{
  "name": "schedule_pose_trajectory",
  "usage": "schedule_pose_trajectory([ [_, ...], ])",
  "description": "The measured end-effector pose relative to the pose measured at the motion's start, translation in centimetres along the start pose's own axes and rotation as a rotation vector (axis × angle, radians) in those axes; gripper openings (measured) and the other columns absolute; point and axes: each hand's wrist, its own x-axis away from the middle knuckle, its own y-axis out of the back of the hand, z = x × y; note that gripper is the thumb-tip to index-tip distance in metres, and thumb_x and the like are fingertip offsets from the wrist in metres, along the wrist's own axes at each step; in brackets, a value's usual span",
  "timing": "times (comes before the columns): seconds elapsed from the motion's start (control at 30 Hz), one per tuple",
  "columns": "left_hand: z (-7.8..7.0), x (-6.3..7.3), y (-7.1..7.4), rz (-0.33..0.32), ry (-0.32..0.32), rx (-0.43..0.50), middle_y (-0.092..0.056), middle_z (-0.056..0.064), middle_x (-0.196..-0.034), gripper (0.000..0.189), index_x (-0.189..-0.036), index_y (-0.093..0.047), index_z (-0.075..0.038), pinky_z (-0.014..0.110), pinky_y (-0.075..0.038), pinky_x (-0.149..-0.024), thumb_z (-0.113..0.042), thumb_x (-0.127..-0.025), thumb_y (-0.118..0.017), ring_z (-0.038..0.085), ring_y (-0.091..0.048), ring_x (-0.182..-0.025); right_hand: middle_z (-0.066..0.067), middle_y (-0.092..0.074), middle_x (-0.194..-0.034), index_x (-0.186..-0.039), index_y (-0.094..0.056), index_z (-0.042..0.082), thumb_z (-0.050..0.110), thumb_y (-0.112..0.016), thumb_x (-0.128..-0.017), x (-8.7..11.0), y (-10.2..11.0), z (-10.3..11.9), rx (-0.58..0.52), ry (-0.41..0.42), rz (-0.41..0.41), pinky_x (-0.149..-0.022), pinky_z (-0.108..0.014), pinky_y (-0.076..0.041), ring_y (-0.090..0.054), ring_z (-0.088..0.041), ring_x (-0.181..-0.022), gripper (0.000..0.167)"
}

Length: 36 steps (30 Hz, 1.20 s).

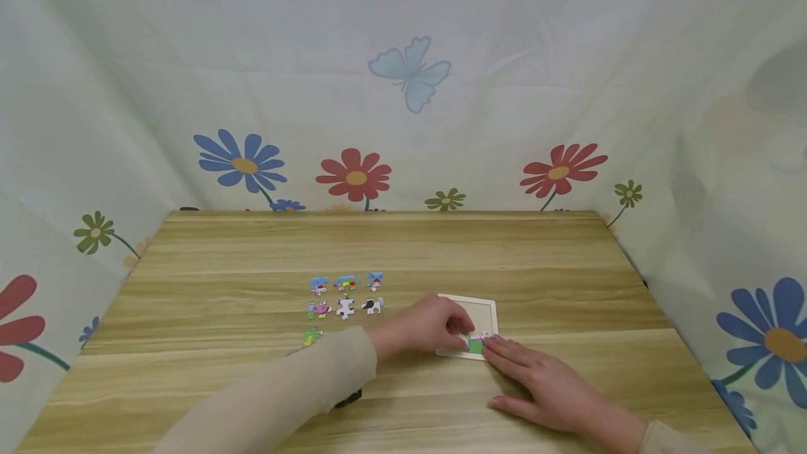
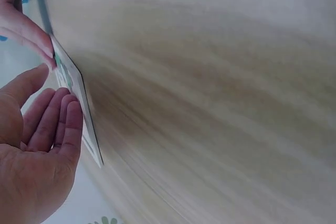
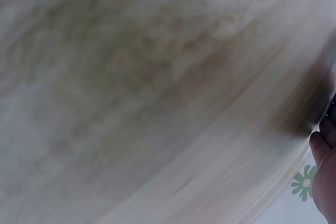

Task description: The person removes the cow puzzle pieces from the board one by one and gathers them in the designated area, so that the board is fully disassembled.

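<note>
A shallow white puzzle tray (image 1: 494, 310) lies on the table, with green and white puzzle pieces (image 1: 476, 346) along its near edge. Over the tray's left part, my left hand (image 1: 435, 324) bends its fingers down to these pieces. The left wrist view shows its thumb (image 2: 32, 83) apart from the other fingers, with no piece between them. From the right, my right hand (image 1: 545, 380) reaches in with fingers extended, their tips on the pieces at the tray's near right corner. Its thumb rests out to the side, near the tabletop.
Several loose puzzle pieces (image 1: 345, 307) lie in rows left of the tray. A green piece (image 1: 312, 335) sits close by my left sleeve (image 1: 284, 387), and a black object (image 1: 349, 399) shows from under it. Flowered cloth (image 1: 410, 146) hangs around the wooden table (image 1: 252, 251).
</note>
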Motion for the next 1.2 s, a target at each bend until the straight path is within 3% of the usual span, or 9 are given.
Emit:
schedule_pose_trajectory([
  [0.53,0.06,0.22,-0.20,-0.034,0.001,-0.014,-0.067,-0.010,-0.084,0.017,-0.097,-0.072,-0.011,0.011,-0.045,-0.069,-0.016,-0.081,-0.075,-0.002,-0.059,-0.076,-0.004,-0.038,-0.147,-0.143,-0.042,0.013,0.054,-0.060,-0.087,-0.17,-0.08,-0.02,0.000,0.018,-0.040,-0.095,-0.040,-0.044,-0.040,-0.019,-0.131,0.072],
  [0.73,0.26,0.04,-0.27,-0.036,0.054,0.073,-0.064,-0.016,-0.076,0.016,-0.093,-0.073,-0.011,0.013,-0.046,-0.067,-0.018,-0.079,-0.076,-0.004,-0.058,-0.072,-0.003,-0.037,-0.148,-0.144,-0.041,0.014,0.055,-0.058,-0.087,-0.18,0.03,0.10,-0.011,-0.005,-0.017,-0.096,-0.039,-0.043,-0.039,-0.017,-0.132,0.072],
  [0.93,0.19,-0.06,-0.44,-0.035,0.120,0.213,-0.065,-0.013,-0.075,0.016,-0.093,-0.072,-0.009,0.016,-0.048,-0.068,-0.016,-0.079,-0.077,0.001,-0.061,-0.073,-0.005,-0.039,-0.147,-0.144,-0.040,0.013,0.053,-0.059,-0.088,-0.10,0.13,0.29,-0.017,-0.004,-0.010,-0.094,-0.044,-0.044,-0.042,-0.021,-0.130,0.072],
  [1.2,-0.18,-0.31,-0.83,-0.078,0.096,0.227,-0.063,-0.009,-0.072,0.011,-0.088,-0.070,-0.007,0.016,-0.048,-0.064,-0.005,-0.078,-0.074,0.001,-0.059,-0.068,-0.003,-0.038,-0.147,-0.143,-0.042,0.014,0.055,-0.058,-0.087,-0.15,0.13,0.33,-0.005,-0.001,-0.019,-0.098,-0.039,-0.041,-0.038,-0.018,-0.132,0.071],
])
